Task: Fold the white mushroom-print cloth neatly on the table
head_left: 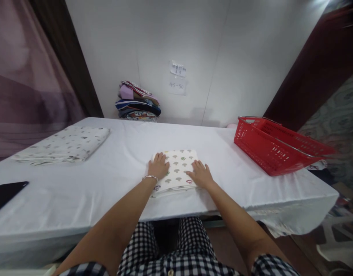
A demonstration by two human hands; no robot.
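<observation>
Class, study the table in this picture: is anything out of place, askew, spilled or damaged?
Little stands out. The red basket sits askew at the table's right end, its corner past the edge. The black phone lies at the left edge. Both hands, left hand and right hand, rest flat on the folded mushroom-print cloth.

Single head-worn view, aimed forward and down across the white table (113, 191) toward the wall behind it. Near table edge sits close beneath the lens; red basket (276, 147) at the table's right end.
</observation>
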